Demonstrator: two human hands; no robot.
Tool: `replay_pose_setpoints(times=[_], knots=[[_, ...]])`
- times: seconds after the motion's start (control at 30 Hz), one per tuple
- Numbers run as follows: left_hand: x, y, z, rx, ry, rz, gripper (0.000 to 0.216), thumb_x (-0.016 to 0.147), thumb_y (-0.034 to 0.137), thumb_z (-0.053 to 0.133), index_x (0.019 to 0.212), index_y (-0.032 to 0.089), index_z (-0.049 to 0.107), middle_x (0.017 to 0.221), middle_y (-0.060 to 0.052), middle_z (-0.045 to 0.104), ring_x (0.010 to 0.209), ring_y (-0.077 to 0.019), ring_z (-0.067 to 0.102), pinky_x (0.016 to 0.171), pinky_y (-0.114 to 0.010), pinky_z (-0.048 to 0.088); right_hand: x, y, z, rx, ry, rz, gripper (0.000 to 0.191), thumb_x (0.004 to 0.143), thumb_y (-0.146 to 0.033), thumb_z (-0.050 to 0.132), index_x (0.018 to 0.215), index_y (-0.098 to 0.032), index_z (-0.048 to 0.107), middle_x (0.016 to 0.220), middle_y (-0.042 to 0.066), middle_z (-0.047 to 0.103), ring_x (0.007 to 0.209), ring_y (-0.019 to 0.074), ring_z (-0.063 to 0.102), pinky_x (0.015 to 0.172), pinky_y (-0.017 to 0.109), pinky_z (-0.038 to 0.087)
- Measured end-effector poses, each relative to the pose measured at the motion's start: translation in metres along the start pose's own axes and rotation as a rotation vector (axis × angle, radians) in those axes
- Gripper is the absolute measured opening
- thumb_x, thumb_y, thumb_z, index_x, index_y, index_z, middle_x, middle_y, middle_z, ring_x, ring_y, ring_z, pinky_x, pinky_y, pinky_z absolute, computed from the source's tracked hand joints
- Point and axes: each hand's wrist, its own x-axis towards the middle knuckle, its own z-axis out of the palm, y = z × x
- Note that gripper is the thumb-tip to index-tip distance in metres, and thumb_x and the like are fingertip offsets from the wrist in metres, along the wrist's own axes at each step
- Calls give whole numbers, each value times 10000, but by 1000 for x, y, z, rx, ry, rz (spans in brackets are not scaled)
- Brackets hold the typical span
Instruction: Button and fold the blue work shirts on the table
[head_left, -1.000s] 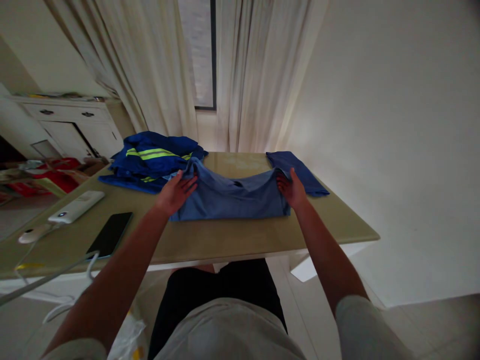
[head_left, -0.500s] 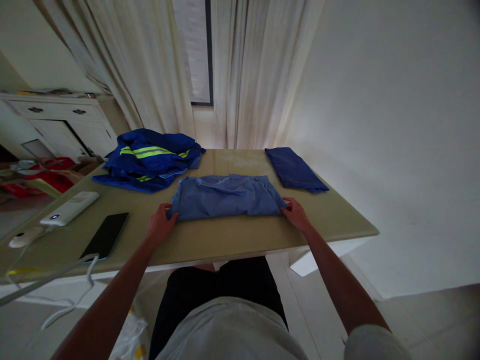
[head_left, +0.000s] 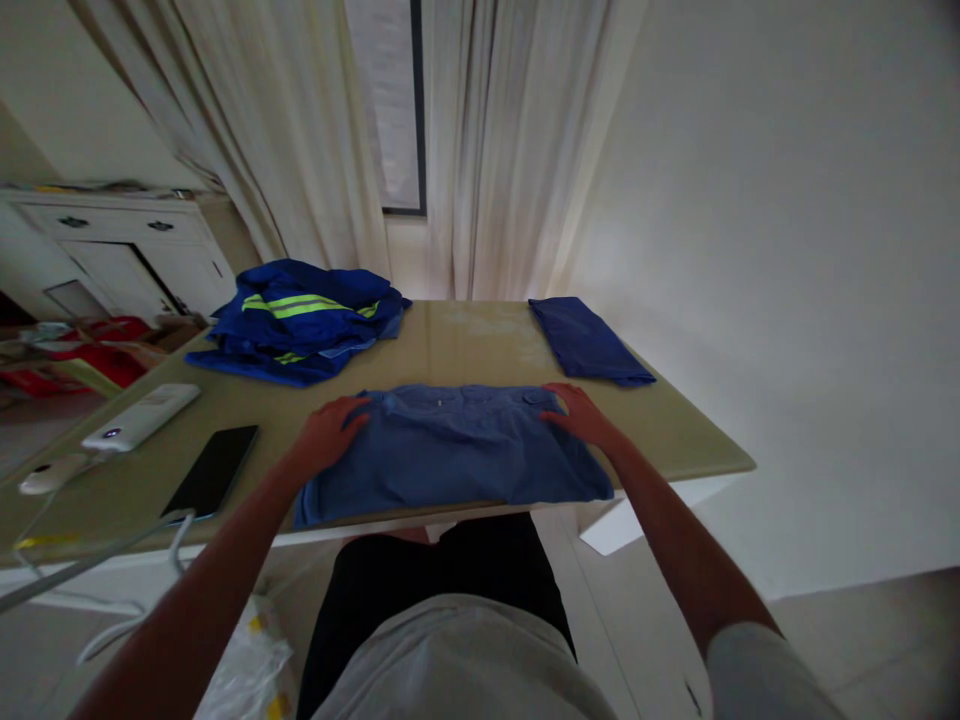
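A folded blue-grey garment (head_left: 457, 450) lies flat along the table's front edge, with a buttoned band across its far side. My left hand (head_left: 334, 432) rests at its upper left corner, thumb and fingers apart on the cloth. At the upper right corner, my right hand (head_left: 579, 412) touches the band with its fingers also spread. The undersides of both hands are hidden.
A crumpled blue garment with yellow reflective strips (head_left: 300, 320) lies at the back left of the table (head_left: 465, 340). A folded navy cloth (head_left: 589, 340) lies back right. Phone (head_left: 211, 470), white device (head_left: 141, 417) and cables (head_left: 112, 545) occupy the left side.
The blue-grey garment has come nearer to my body and lies spread over a larger area. My hands have gone from its near corners to its far corners.
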Motion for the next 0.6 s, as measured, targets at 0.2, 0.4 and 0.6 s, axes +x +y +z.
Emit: replay_pose_setpoints(times=[0.2,0.4,0.6], knots=[[58,12,21,174,-225,88,495,900,449,619,1344,249,707,1312,-142,706,1276,-345,619,1142,-514,378,45,-5,21,-190,-210,-58,407,875,-457,794,1223,-248,762,1159,121,750,1139,326,642,1024,453,438],[72,-11,-1,7,-283,-6,442,763,532,728,1097,245,765,1156,-96,744,1139,-338,658,988,-404,477,36,12,14,-166,-66,-74,210,969,-405,685,1062,-245,784,1119,112,718,1094,292,608,998,431,404],[89,7,6,127,-119,-109,370,876,460,657,1132,203,724,1240,-148,719,1221,-370,624,1032,-470,447,58,15,30,-157,28,99,265,966,-430,652,1080,-222,770,1159,138,704,1139,322,583,1000,454,417]])
